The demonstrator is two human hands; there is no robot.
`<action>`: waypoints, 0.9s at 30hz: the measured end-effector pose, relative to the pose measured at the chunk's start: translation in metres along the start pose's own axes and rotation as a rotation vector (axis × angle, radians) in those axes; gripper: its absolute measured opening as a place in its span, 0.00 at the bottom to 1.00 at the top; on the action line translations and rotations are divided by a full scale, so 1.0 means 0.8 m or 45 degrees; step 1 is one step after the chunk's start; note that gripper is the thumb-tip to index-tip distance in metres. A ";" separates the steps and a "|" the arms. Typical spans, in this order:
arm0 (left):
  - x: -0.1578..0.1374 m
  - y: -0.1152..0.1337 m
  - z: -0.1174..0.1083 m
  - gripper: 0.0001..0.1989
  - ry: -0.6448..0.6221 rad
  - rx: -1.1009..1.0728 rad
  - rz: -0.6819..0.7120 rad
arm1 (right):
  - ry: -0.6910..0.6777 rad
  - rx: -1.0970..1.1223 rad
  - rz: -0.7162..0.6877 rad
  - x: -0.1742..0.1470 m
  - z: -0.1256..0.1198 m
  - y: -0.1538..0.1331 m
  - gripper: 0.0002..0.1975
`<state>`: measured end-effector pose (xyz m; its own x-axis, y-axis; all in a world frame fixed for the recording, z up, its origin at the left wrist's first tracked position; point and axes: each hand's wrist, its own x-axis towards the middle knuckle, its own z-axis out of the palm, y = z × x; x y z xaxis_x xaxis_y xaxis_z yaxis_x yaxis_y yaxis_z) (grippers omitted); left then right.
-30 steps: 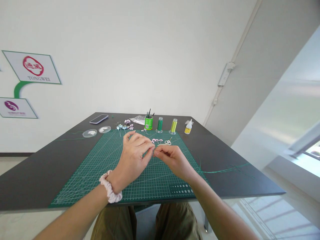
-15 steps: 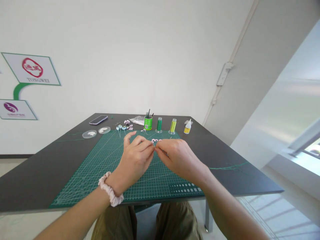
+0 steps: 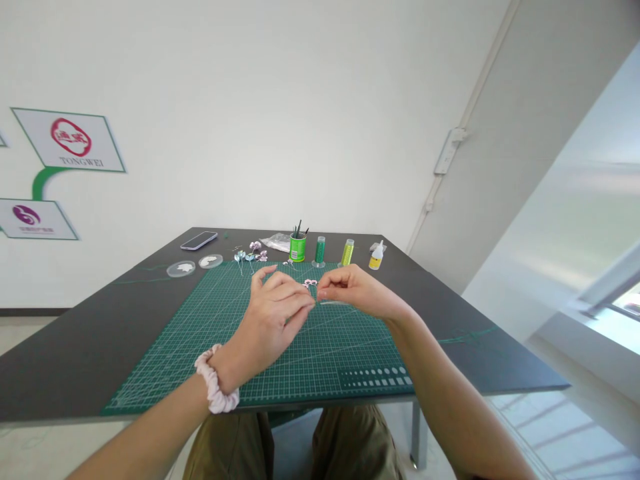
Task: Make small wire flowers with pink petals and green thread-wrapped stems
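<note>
Worktop [image 3: 110,327]: black, with a grey metal leg [image 3: 419,437] under its near edge, towards the right corner.
Back wall [image 3: 280,120]: plain white, beyond the far edge.
Upper signboard [image 3: 95,150]: past the left edge, green-bordered, lettered TONGWEI below a red emblem.
Lower signboard [image 3: 55,217]: bore a purple emblem; a curved green band [image 3: 43,181] led up from it.
Power strip [image 3: 447,152]: white, beside pale trunking [image 3: 487,63] slanting above the far right corner.
Window [image 3: 631,297]: bright, beyond the right edge.
Floor [image 3: 550,427]: pale, streaked with light off the near right corner.

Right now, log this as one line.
left hand: over cutting mat, grip unclear | right hand: beside left, grip unclear | green spool: upright beyond
</note>
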<state>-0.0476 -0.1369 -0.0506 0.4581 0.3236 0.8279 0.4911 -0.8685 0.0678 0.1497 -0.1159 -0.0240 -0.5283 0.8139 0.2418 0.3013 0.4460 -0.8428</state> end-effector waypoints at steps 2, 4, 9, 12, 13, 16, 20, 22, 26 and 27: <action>0.001 0.000 -0.001 0.08 0.011 0.008 -0.025 | 0.019 0.103 0.005 -0.001 0.006 0.007 0.15; 0.003 0.000 -0.001 0.08 0.031 0.016 -0.057 | 0.043 0.185 0.021 -0.004 0.012 0.014 0.14; 0.006 -0.002 0.001 0.09 0.087 0.015 -0.132 | 0.168 0.326 0.014 -0.011 0.029 0.022 0.14; 0.006 -0.005 0.005 0.09 0.073 0.034 -0.172 | 0.295 0.197 -0.055 -0.016 0.038 0.020 0.13; 0.006 -0.006 0.005 0.09 0.070 0.044 -0.176 | 0.334 0.127 -0.080 -0.018 0.041 0.018 0.12; 0.006 -0.007 0.007 0.09 0.059 0.076 -0.166 | 0.428 -0.112 -0.135 -0.025 0.048 0.011 0.12; 0.006 -0.005 0.007 0.08 0.015 0.116 -0.129 | 0.527 -0.438 -0.281 -0.034 0.051 -0.002 0.11; 0.006 -0.004 0.007 0.08 0.003 0.123 -0.108 | 0.554 -0.554 -0.353 -0.036 0.050 -0.008 0.11; 0.004 -0.002 0.005 0.07 -0.012 0.119 -0.071 | 0.588 -0.720 -0.411 -0.034 0.043 -0.015 0.10; 0.003 -0.002 0.004 0.07 -0.009 0.123 -0.060 | 0.590 -0.749 -0.414 -0.032 0.042 -0.016 0.09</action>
<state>-0.0450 -0.1333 -0.0506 0.4379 0.3658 0.8212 0.5811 -0.8122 0.0520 0.1331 -0.1552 -0.0353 -0.3177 0.6240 0.7139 0.6252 0.7039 -0.3371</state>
